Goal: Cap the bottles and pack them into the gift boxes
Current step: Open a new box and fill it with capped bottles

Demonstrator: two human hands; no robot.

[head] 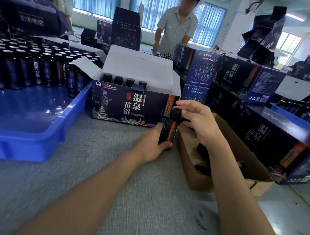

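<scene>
A dark bottle (168,131) with an orange label stands upright on the grey table mat, just in front of the open gift box (130,104). My left hand (151,144) grips the bottle's body. My right hand (198,120) holds the black cap (176,113) on the bottle's neck, fingers curled round it. Inside the open gift box stand several capped bottles (124,81) in a row along the back. A blue crate (27,133) at the left holds many uncapped bottles (30,63).
A brown cardboard box (222,164) with black caps sits under my right forearm. Closed gift boxes (276,142) are stacked at the right and behind. A person (176,26) stands across the table. More empty boxes are piled at the far left and right.
</scene>
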